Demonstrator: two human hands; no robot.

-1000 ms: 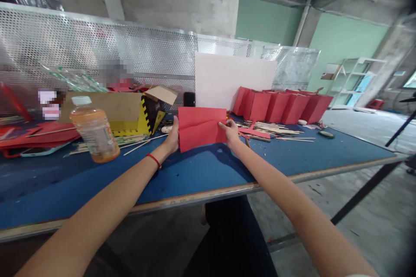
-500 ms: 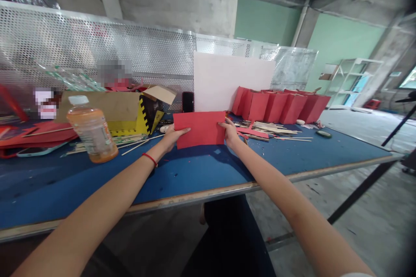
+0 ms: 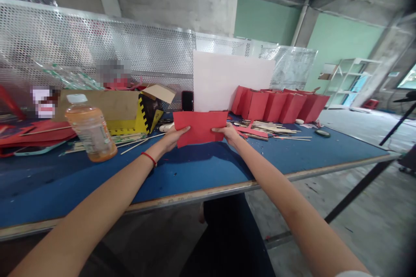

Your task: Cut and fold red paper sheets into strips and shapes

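- We hold the red paper (image 3: 199, 126) above the worktop (image 3: 201, 169), left hand (image 3: 173, 137) and right hand (image 3: 229, 132) pinching its sides.
- Bottle (image 3: 89, 129) stands left of the paper.

A: Colour and shape?
B: Red paper (image 3: 200, 126), plain, matte, wider than tall.
A: State?
B: Folded over on itself, flat; top edge level, bottom edge slanting up toward the right.
A: Pose and place?
B: Upright, broad face toward the camera, pinched at both side edges, raised in mid-air, centre of view.
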